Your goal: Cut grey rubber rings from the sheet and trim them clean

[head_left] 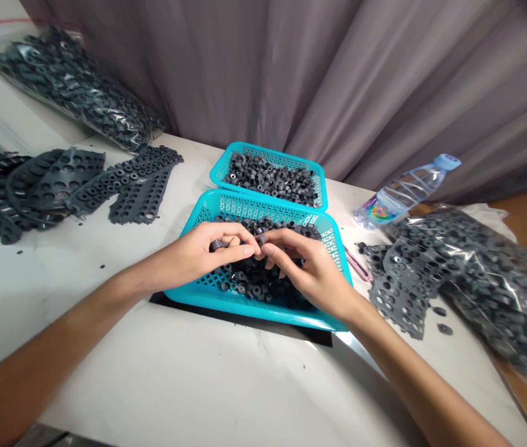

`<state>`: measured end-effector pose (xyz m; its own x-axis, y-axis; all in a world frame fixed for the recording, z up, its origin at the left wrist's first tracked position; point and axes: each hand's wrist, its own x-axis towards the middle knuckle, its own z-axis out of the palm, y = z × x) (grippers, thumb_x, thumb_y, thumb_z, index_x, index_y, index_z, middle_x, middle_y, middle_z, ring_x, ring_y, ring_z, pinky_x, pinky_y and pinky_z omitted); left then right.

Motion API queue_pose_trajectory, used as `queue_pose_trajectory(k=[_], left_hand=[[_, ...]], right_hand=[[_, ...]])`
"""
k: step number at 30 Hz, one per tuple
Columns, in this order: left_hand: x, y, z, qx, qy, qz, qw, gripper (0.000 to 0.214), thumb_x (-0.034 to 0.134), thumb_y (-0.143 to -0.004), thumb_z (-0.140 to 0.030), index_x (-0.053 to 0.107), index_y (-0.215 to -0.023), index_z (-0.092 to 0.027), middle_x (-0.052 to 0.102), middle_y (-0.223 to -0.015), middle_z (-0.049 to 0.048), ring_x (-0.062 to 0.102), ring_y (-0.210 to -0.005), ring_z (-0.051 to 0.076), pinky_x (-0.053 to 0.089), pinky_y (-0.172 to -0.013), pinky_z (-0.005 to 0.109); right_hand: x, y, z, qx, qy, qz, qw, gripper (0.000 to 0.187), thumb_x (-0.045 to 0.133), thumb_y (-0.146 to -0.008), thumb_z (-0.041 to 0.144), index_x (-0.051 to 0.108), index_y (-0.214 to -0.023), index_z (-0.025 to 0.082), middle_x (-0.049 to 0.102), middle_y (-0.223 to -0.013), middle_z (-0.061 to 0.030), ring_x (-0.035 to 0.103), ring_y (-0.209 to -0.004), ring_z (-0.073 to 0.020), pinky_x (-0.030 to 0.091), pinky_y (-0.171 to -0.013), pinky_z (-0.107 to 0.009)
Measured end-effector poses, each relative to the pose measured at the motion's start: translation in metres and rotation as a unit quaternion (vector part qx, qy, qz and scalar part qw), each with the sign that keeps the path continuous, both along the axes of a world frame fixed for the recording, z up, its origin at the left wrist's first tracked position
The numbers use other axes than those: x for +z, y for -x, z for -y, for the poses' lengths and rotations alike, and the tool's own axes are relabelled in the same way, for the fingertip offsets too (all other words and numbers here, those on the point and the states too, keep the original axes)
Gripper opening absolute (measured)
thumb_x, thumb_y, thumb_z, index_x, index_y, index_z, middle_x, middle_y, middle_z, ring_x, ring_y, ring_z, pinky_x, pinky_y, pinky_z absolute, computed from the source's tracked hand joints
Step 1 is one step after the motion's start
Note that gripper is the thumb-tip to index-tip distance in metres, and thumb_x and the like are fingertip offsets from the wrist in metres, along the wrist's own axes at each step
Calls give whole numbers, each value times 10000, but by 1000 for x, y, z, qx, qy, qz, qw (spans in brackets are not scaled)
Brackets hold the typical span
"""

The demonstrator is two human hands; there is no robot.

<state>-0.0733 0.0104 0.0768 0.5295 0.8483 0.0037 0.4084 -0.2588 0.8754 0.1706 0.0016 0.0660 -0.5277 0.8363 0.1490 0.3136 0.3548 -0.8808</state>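
Note:
My left hand (pixel 207 248) is curled above the front turquoise basket (pixel 263 308), with a small black rubber bushing (pixel 218 244) tucked in its bent fingers. My right hand (pixel 307 261) meets it from the other side, thumb and forefinger pinched on another small dark rubber bushing (pixel 262 238). The fingertips of both hands touch around that piece, so its shape is partly covered. Below them, many loose black bushings (pixel 263 288) fill the basket, some showing a centre hole.
A second turquoise basket (pixel 323 192) of bushings stands behind. Perforated black rubber sheets (pixel 137 198) lie left, more sheets (pixel 400 292) right. Filled plastic bags (pixel 77 93) flank both sides. At right are a water bottle (pixel 407 189) and a pink cutter-like tool (pixel 359 266). A grey curtain (pixel 291 74) hangs behind.

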Motion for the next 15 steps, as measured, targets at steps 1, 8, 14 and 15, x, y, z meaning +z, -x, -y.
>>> queue_pose_trajectory(k=[1,8,14,15], left_hand=[[0,0,0,-2,0,1,1000,332,583,-1031,-496,767,-1085,-225,539,-754,-25,472,-682,136,399,-634,256],[1,-2,2,-3,17,21,1000,293,592,-1041,-466,731,-1063,-210,477,-724,-47,449,-671,129,379,-642,255],[0,-2,3,3,33,36,999,236,589,-1057,-426,702,-1133,-233,375,-700,-67,390,-645,119,346,-625,250],[-1,-3,3,6,40,41,998,247,593,-1054,-443,694,-1135,-232,392,-714,-62,394,-650,119,347,-617,249]], right_hand=[[0,0,0,6,3,3,1000,251,561,-1100,370,695,-1246,216,750,-992,-49,699,-876,-183,555,-702,-294],[3,1,0,35,7,28,999,198,518,-1113,363,657,-1144,225,752,-981,-36,687,-860,-182,526,-717,-295],[1,0,-3,2,-42,104,994,289,515,-1119,377,679,-948,212,704,-781,11,580,-654,-143,395,-627,-286],[1,0,-3,-4,-48,100,994,296,512,-1121,379,683,-947,210,694,-771,11,580,-655,-144,397,-634,-289]])
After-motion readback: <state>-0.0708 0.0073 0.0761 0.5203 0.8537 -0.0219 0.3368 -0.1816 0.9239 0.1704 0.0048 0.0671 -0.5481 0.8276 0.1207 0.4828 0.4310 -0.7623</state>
